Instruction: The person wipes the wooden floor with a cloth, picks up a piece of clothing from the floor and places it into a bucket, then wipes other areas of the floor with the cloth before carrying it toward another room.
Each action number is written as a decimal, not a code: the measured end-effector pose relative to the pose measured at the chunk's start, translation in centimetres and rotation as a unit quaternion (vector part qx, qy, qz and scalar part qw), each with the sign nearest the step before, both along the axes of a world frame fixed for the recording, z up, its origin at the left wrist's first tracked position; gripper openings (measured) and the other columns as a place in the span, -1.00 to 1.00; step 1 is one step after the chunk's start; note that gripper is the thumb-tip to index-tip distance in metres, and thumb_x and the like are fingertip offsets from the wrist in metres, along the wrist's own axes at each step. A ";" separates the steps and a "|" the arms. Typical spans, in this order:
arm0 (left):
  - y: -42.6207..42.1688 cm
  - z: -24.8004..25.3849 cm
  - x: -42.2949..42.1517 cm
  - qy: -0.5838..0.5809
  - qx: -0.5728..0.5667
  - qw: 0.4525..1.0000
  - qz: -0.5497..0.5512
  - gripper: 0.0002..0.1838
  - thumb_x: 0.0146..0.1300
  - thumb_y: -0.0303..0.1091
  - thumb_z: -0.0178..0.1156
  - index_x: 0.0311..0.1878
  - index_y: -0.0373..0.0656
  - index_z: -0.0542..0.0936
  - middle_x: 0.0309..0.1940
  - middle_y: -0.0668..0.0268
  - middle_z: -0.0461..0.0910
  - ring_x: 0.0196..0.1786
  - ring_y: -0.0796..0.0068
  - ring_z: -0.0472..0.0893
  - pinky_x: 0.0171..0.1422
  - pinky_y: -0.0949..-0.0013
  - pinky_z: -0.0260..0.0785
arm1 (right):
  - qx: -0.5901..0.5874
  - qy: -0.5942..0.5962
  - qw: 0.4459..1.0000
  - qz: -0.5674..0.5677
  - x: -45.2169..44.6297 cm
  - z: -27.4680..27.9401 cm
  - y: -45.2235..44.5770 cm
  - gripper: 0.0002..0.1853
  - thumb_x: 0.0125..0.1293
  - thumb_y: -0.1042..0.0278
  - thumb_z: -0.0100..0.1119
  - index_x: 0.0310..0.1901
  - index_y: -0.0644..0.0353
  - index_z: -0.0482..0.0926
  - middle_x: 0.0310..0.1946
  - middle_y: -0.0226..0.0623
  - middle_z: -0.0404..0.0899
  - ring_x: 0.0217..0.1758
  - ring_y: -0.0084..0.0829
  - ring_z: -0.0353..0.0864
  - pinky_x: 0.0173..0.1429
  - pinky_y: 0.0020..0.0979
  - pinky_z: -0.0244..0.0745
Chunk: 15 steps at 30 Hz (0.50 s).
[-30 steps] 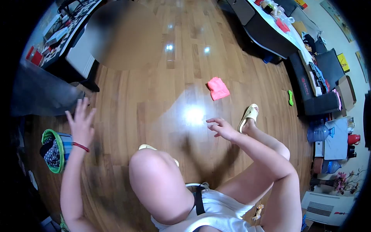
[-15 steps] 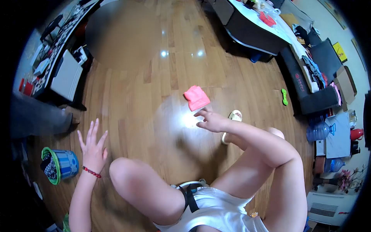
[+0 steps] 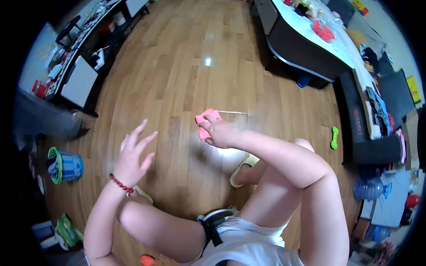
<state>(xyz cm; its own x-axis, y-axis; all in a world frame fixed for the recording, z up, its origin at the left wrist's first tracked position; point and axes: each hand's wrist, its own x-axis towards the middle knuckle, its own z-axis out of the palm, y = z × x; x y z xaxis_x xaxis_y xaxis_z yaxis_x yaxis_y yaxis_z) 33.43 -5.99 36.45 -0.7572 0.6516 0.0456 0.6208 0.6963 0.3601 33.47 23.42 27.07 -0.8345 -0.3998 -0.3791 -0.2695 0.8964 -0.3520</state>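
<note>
Wearer's dress, head view. The left hand (image 3: 133, 157) and right hand (image 3: 221, 133) are ungloved, each with slender fingers. A bracelet (image 3: 120, 184) of small, round, dark red beads encircles the left wrist; the right wrist is unadorned. Both forearms are bare. The top (image 3: 248, 252) is white, with fine ribbing. The shorts (image 3: 262, 227) are white and loose at the hem, leaving the knees uncovered. A flat black strap (image 3: 213, 234) crosses the hip. The slippers (image 3: 242, 170) are pale yellow.

Our right hand (image 3: 220, 132) spreads its fingers over the crumpled coral-pink cloth (image 3: 205, 124) on the brown wood-plank floor (image 3: 173, 84), while our open left hand (image 3: 133, 157) hangs empty.
</note>
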 end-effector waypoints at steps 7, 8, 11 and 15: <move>11.0 0.4 5.5 -0.036 -0.049 0.998 -0.004 -0.43 0.13 -0.40 0.23 0.27 0.02 0.41 0.41 0.18 0.14 0.40 0.10 0.23 0.46 -0.03 0.05 | 0.071 -0.003 0.992 0.106 0.8 0.8 6.0 -0.34 0.23 0.14 0.15 0.34 0.09 0.21 0.31 -0.08 0.19 0.27 -0.07 0.38 0.23 -0.14 0.42; 12.1 0.6 6.7 -0.043 -0.061 0.997 -0.005 -0.43 0.13 -0.40 0.23 0.26 0.02 0.41 0.41 0.18 0.14 0.40 0.11 0.23 0.46 -0.04 0.05 | 0.071 -0.009 0.990 0.118 1.0 1.8 6.5 -0.35 0.24 0.16 0.12 0.35 0.09 0.22 0.33 -0.08 0.17 0.27 -0.08 0.38 0.23 -0.14 0.42; 14.8 1.7 10.2 -0.045 -0.099 0.994 -0.016 -0.45 0.13 -0.36 0.24 0.25 0.02 0.42 0.40 0.15 0.14 0.38 0.09 0.25 0.44 -0.05 0.08 | 0.072 -0.012 0.988 0.137 2.3 4.2 7.4 -0.37 0.24 0.17 0.09 0.34 0.09 0.24 0.35 -0.08 0.16 0.28 -0.09 0.38 0.21 -0.13 0.43; 16.8 3.1 13.0 -0.037 -0.142 0.987 -0.071 -0.50 0.16 -0.27 0.21 0.22 -0.03 0.46 0.37 0.08 0.17 0.33 0.04 0.29 0.40 -0.01 0.14 | 0.042 0.021 0.992 0.120 5.0 7.0 8.4 -0.40 0.22 0.19 0.12 0.31 0.09 0.30 0.35 -0.07 0.16 0.28 -0.11 0.38 0.18 -0.12 0.46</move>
